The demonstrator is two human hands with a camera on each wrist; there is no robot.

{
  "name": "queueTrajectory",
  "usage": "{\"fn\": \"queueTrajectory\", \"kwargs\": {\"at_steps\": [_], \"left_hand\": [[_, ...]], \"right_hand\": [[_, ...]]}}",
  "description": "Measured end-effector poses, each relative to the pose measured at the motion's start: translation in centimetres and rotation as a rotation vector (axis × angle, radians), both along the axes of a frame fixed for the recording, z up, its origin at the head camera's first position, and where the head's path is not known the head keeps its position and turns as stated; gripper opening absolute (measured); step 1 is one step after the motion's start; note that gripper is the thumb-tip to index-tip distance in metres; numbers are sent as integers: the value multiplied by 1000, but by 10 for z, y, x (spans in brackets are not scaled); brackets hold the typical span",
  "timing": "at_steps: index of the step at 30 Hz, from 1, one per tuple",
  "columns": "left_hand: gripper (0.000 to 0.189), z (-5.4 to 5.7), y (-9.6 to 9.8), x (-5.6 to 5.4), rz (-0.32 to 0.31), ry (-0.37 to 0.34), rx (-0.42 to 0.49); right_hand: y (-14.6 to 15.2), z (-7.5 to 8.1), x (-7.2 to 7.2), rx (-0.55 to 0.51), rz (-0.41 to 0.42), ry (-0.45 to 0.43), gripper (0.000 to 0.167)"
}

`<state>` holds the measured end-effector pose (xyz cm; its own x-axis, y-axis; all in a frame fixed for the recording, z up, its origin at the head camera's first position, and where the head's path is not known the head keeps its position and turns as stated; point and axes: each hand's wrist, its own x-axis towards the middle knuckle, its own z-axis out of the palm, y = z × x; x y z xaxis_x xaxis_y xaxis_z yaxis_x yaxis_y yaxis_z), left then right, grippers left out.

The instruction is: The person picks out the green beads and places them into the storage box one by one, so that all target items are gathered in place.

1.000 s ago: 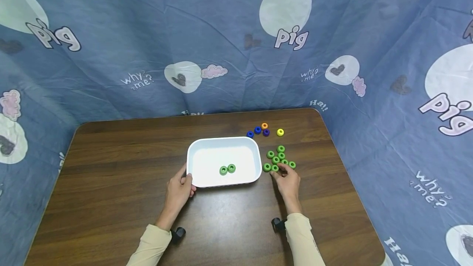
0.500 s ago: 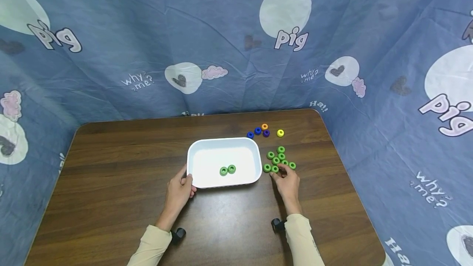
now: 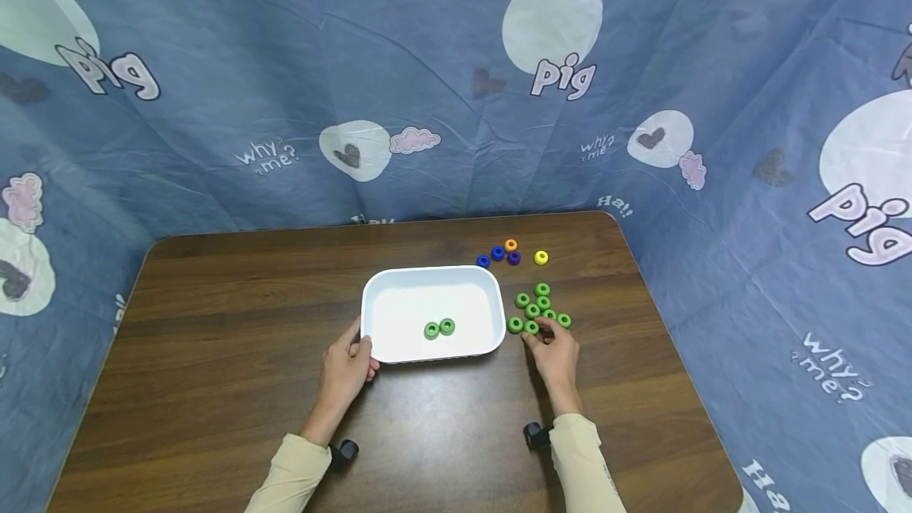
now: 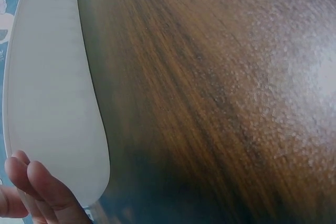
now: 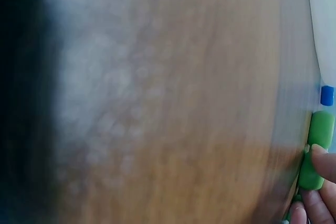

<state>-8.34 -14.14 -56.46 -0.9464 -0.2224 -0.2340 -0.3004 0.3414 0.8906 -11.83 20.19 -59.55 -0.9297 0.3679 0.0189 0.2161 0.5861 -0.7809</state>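
Green rings lie in a loose cluster on the brown wooden table, just right of a shallow white tray; eight show there. Two more green rings sit side by side inside the tray, toward its near wall and right of its left end. The right hand is at the near side of the cluster, thumb and fingertips pinching one green ring, which stands just right of another at the tray's right end. The left hand grips the tray's near left corner, its thumb over the rim and its fingers against the outer wall. Beyond the cluster, on the far right part of the table, are two blue rings, a dark purple ring, an orange ring and, slightly apart, a yellow ring. Blue printed cloth hangs behind the table's far edge.
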Motion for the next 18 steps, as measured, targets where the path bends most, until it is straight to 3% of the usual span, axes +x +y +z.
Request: {"fn": "queueTrajectory", "kwargs": {"at_steps": [12, 18], "left_hand": [[53, 1, 1, 0, -2, 3, 16], [53, 2, 0, 0, -6, 4, 32]], "right_hand": [[5, 6, 2, 9, -12, 0, 34], [8, 19, 2, 14, -32, 20, 36]]}}
